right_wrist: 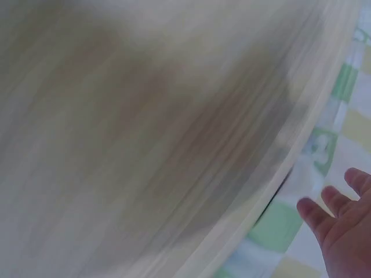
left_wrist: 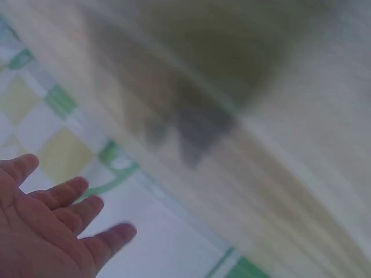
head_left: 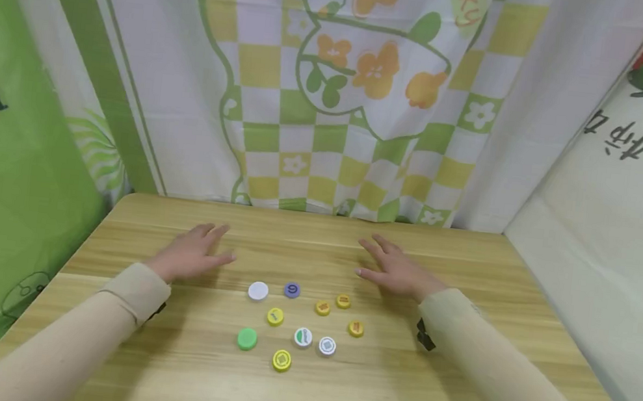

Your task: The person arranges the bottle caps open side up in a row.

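Beige sleeves [head_left: 493, 362] stretch forward, left hand [head_left: 191, 254] and right hand [head_left: 399, 273] spread, empty, at left and right just beyond bottle caps [head_left: 303, 338] set apart on the table [head_left: 196, 383], perhaps so each top shows.

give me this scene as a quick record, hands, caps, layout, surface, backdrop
left hand: open, holding nothing; nearest cap is the plain white cap
right hand: open, holding nothing; nearest cap is an orange-yellow cap
cap count: ten
cap colours: three white, three orange-yellow, two yellow, one purple, one green
layout: loosely scattered, all apart, none stacked
surface: wood-grain table
backdrop: curtain with checks and flowers beyond the table's far edge
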Action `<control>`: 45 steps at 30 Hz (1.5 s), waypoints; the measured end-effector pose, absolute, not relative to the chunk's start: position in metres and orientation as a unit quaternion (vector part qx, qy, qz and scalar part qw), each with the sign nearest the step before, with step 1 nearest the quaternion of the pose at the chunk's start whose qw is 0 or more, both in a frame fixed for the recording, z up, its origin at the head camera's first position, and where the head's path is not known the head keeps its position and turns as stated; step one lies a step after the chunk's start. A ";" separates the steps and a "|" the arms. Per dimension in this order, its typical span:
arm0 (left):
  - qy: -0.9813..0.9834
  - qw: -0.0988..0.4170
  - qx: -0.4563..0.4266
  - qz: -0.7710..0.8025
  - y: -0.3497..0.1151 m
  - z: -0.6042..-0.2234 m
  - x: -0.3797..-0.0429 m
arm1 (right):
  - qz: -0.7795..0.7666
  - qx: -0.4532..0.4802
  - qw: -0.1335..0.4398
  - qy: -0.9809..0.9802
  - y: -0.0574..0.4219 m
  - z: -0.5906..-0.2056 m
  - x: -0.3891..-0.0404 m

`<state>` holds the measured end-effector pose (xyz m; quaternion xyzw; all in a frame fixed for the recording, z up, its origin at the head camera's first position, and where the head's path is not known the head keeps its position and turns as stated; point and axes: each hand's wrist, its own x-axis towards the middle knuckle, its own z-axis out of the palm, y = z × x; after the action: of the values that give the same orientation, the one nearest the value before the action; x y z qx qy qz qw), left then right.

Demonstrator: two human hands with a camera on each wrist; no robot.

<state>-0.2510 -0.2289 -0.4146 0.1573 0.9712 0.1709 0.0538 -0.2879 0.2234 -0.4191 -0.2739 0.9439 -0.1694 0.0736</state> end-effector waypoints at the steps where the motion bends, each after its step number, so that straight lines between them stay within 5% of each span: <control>1: 0.968 0.058 0.162 0.183 -0.226 -0.412 -0.250 | -0.181 -0.274 0.080 0.941 0.218 -0.418 -0.289; 9: 0.951 0.085 0.160 0.250 -0.217 -0.403 -0.250 | -0.277 -0.253 0.109 0.921 0.164 -0.405 -0.295; 19: 0.927 0.102 0.146 0.329 -0.221 -0.404 -0.251 | -0.487 -0.170 0.245 0.821 0.090 -0.391 -0.290; 45: 0.807 0.316 0.045 0.496 -0.187 -0.422 -0.250 | -0.366 -0.170 0.294 0.867 0.027 -0.419 -0.277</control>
<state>-0.2496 -0.1873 -0.4222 0.0455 0.8075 0.4964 0.3155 -0.2773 0.0271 -0.4189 -0.1695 0.8665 -0.3658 0.2942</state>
